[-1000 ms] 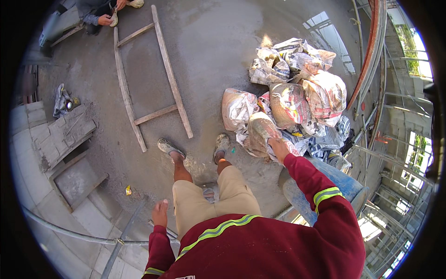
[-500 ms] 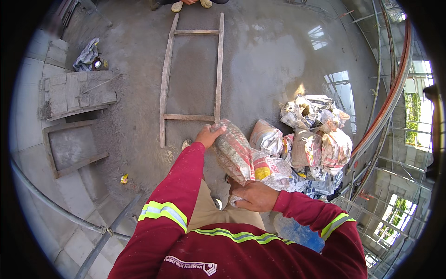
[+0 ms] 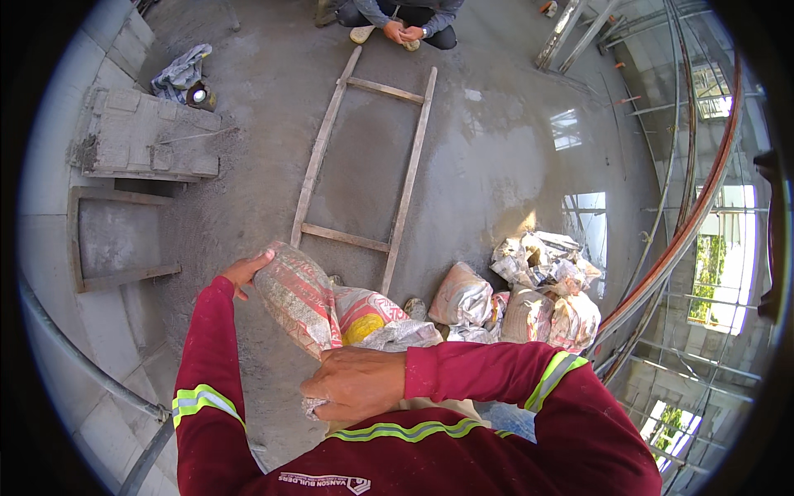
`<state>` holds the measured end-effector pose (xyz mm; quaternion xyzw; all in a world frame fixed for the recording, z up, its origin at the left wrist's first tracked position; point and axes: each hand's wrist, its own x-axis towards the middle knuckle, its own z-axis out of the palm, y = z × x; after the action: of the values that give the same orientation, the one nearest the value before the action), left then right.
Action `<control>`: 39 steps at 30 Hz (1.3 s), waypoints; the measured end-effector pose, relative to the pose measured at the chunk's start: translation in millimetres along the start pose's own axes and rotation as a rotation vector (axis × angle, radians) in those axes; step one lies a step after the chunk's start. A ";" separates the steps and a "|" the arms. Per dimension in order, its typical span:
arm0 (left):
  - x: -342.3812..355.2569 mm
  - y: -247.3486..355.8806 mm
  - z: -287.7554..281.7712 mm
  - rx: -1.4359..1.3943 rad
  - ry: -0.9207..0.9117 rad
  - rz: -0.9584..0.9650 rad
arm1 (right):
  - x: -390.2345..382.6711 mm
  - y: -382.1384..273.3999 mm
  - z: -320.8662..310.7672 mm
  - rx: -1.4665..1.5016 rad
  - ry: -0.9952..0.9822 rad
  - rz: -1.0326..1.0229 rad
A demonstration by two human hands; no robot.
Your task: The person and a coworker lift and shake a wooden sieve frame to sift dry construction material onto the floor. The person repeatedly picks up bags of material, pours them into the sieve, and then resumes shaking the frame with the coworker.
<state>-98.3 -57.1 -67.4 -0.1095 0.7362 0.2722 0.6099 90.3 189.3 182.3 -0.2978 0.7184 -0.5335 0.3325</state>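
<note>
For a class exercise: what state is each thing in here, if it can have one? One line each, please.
Sack: bulging, tilted
Left hand: against the sack's far end
Right hand: closed on pale crumpled material
Wooden ladder-like frame: lying flat
Sack pile: heaped, some bulging, some crumpled
Co-worker's hands: brought together
Floor: shiny, wet-looking in patches
</note>
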 end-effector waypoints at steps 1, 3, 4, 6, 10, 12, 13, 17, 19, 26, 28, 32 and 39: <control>2.6 -2.2 2.3 -0.040 0.012 0.016 | 8.3 1.9 -6.3 0.014 0.051 -0.022; 16.6 -15.0 4.0 -0.085 0.018 0.063 | 20.3 6.8 -17.0 0.041 0.145 -0.074; 31.1 -22.4 3.4 -0.086 0.010 0.098 | 24.1 8.6 -22.8 0.050 0.110 -0.054; 55.5 -24.5 14.0 -0.106 0.012 0.143 | 24.9 14.9 -36.2 0.065 0.053 -0.008; 76.8 -37.8 68.0 -0.209 0.128 0.220 | 13.8 32.6 -55.4 0.049 0.024 0.007; 92.5 -69.5 103.4 -0.280 0.284 0.258 | -2.0 45.6 -69.9 0.031 0.011 0.024; 94.6 -82.3 126.4 -0.393 0.345 0.278 | -14.6 55.1 -80.7 0.041 -0.017 0.054; 68.6 -77.4 226.1 -0.583 0.518 0.219 | -81.5 124.1 -103.6 0.054 0.108 0.026; 86.1 -81.1 286.7 -0.680 0.645 0.158 | -97.1 167.0 -127.5 -0.002 0.085 -0.050; 143.5 116.4 394.2 -1.263 0.853 0.053 | -104.1 348.4 -234.7 -0.155 0.255 -0.091; 152.1 166.8 374.0 -1.195 0.917 0.089 | -83.7 409.0 -253.7 -0.297 0.331 -0.173; 160.3 232.2 345.0 -1.221 0.824 -0.026 | -58.1 464.7 -316.5 -0.268 0.279 0.048; 250.6 289.0 348.4 -1.255 0.684 0.220 | -44.0 560.1 -369.3 -0.296 0.606 0.412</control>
<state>-7.0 411.2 -267.8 -0.4433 0.5975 0.6541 0.1365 -217.9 575.5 -273.6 -0.0215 0.8979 -0.4100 0.1590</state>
